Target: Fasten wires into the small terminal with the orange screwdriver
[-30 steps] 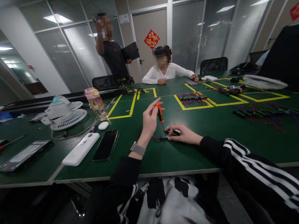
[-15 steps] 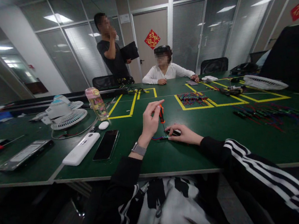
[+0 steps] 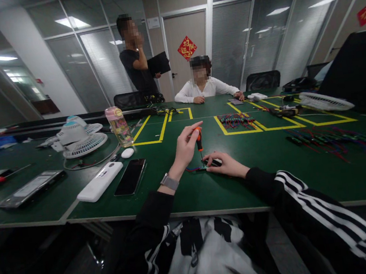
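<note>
My left hand [image 3: 184, 148] pinches the orange-handled screwdriver [image 3: 199, 140] upright, its tip pointing down onto a small black part with red and blue wires [image 3: 204, 167] on the green table [image 3: 184, 195]. My right hand [image 3: 225, 164] lies over that part and presses it down against the table, fingers closed around it. A grey watch sits on my left wrist.
A black phone [image 3: 130, 176], a white power bank [image 3: 100, 181] and a white earbud case [image 3: 127, 153] lie to the left, with a fan [image 3: 79, 140] and a bottle [image 3: 119, 127] behind. Wire bundles [image 3: 235, 121] lie in yellow-taped squares. Two people are at the far side.
My left hand has turned the screwdriver slightly and shifted a little to the right. The standing person lowered a raised arm to the face. My right hand has stayed put.
</note>
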`<state>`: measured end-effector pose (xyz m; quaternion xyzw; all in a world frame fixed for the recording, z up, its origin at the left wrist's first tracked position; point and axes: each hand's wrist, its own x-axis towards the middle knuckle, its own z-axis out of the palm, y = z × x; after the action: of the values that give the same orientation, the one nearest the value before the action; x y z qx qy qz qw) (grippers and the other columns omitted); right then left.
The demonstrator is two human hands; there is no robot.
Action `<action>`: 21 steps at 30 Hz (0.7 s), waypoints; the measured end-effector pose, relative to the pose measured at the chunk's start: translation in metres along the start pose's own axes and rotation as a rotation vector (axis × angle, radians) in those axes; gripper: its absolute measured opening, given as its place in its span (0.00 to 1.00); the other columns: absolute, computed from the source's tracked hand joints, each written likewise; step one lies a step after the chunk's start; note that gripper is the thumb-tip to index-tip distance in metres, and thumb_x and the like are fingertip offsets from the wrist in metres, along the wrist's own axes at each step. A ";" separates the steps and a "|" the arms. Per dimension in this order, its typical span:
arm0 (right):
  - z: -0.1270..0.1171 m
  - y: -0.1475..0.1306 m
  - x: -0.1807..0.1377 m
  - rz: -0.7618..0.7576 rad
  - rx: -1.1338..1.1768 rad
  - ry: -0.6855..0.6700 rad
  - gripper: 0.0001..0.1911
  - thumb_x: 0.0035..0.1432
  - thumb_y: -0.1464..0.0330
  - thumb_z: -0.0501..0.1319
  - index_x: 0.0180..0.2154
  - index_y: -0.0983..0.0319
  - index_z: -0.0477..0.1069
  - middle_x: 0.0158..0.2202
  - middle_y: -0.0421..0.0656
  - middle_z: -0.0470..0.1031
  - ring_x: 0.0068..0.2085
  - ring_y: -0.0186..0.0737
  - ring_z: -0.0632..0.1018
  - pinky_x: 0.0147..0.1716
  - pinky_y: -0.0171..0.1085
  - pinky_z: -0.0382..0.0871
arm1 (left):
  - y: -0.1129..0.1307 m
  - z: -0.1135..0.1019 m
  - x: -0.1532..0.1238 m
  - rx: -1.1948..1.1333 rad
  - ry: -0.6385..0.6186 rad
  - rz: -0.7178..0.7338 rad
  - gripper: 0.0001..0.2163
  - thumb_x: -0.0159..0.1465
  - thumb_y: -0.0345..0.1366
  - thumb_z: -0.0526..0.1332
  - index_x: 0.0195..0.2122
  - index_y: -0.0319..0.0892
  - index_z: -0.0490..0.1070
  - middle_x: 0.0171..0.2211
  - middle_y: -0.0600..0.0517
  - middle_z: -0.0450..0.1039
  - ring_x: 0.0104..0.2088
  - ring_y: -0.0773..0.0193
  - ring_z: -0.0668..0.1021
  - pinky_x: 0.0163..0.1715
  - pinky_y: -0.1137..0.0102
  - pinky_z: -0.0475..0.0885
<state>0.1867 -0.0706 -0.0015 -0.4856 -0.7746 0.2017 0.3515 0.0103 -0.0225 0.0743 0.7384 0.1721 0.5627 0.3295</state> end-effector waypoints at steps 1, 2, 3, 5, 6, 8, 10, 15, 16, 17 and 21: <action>0.000 0.000 0.000 -0.005 0.000 0.001 0.10 0.51 0.60 0.65 0.28 0.59 0.70 0.48 0.48 0.78 0.52 0.51 0.77 0.62 0.62 0.47 | 0.000 0.000 0.000 -0.032 -0.019 -0.013 0.13 0.68 0.36 0.53 0.51 0.44 0.72 0.43 0.48 0.75 0.39 0.66 0.78 0.39 0.71 0.72; 0.000 0.000 0.000 -0.009 0.000 0.004 0.10 0.51 0.61 0.65 0.28 0.59 0.70 0.48 0.48 0.79 0.51 0.51 0.77 0.62 0.62 0.47 | -0.001 0.000 0.000 -0.052 -0.026 -0.023 0.14 0.68 0.35 0.53 0.52 0.43 0.71 0.43 0.48 0.75 0.38 0.66 0.78 0.39 0.71 0.73; 0.000 -0.001 0.000 -0.013 -0.001 0.007 0.10 0.51 0.61 0.65 0.28 0.59 0.70 0.48 0.48 0.79 0.51 0.51 0.77 0.62 0.62 0.47 | -0.001 0.000 0.000 -0.049 -0.020 -0.025 0.14 0.68 0.36 0.53 0.52 0.43 0.71 0.43 0.48 0.75 0.37 0.66 0.78 0.38 0.71 0.73; 0.000 -0.001 0.000 -0.015 -0.001 0.008 0.10 0.51 0.60 0.65 0.28 0.59 0.70 0.48 0.48 0.79 0.51 0.51 0.77 0.61 0.62 0.48 | -0.001 0.000 0.000 0.033 0.033 0.002 0.12 0.66 0.37 0.57 0.49 0.44 0.73 0.39 0.50 0.75 0.36 0.67 0.77 0.37 0.72 0.73; -0.001 -0.001 0.000 -0.014 0.000 0.007 0.10 0.51 0.60 0.65 0.28 0.59 0.70 0.48 0.48 0.79 0.51 0.51 0.77 0.61 0.62 0.48 | -0.001 0.000 -0.001 0.096 0.072 0.027 0.11 0.64 0.38 0.60 0.47 0.44 0.74 0.37 0.51 0.73 0.35 0.67 0.76 0.37 0.72 0.72; -0.001 -0.001 0.000 -0.004 0.003 0.002 0.10 0.51 0.60 0.65 0.28 0.59 0.70 0.48 0.48 0.78 0.52 0.51 0.77 0.61 0.62 0.48 | 0.000 0.000 -0.002 0.211 0.135 0.074 0.09 0.61 0.39 0.64 0.42 0.44 0.76 0.35 0.52 0.71 0.35 0.66 0.75 0.37 0.72 0.71; -0.001 -0.001 0.000 0.005 0.003 -0.002 0.10 0.51 0.60 0.65 0.28 0.59 0.70 0.48 0.48 0.78 0.52 0.51 0.77 0.62 0.62 0.47 | 0.000 0.000 -0.002 0.253 0.144 0.088 0.09 0.62 0.39 0.63 0.43 0.45 0.76 0.37 0.51 0.70 0.37 0.66 0.74 0.39 0.72 0.71; 0.000 -0.001 0.000 0.001 0.008 0.001 0.10 0.51 0.60 0.65 0.28 0.59 0.70 0.48 0.48 0.79 0.51 0.51 0.77 0.62 0.60 0.49 | -0.005 0.000 0.001 0.027 0.022 0.000 0.15 0.69 0.35 0.51 0.54 0.45 0.69 0.45 0.48 0.73 0.40 0.66 0.77 0.40 0.71 0.72; 0.000 -0.001 0.000 0.001 0.010 0.004 0.10 0.51 0.60 0.65 0.28 0.59 0.71 0.48 0.47 0.79 0.51 0.51 0.77 0.62 0.61 0.49 | -0.006 0.001 0.001 -0.003 0.013 -0.024 0.15 0.69 0.35 0.52 0.54 0.44 0.69 0.43 0.48 0.74 0.38 0.66 0.77 0.38 0.71 0.73; 0.000 -0.001 0.000 0.003 0.012 0.007 0.10 0.51 0.60 0.65 0.28 0.59 0.71 0.48 0.47 0.79 0.51 0.51 0.77 0.62 0.61 0.48 | -0.006 0.001 0.001 0.004 0.028 -0.029 0.14 0.68 0.35 0.54 0.52 0.44 0.71 0.40 0.49 0.74 0.36 0.67 0.77 0.36 0.72 0.73; 0.000 -0.001 0.000 0.008 0.019 0.008 0.10 0.51 0.60 0.65 0.28 0.59 0.70 0.48 0.47 0.79 0.52 0.51 0.77 0.62 0.62 0.46 | -0.004 0.001 -0.001 0.203 0.160 0.050 0.10 0.61 0.37 0.65 0.43 0.45 0.76 0.34 0.53 0.69 0.34 0.67 0.74 0.37 0.73 0.71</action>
<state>0.1865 -0.0713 -0.0013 -0.4863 -0.7693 0.2083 0.3582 0.0113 -0.0208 0.0710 0.7247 0.2355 0.6075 0.2243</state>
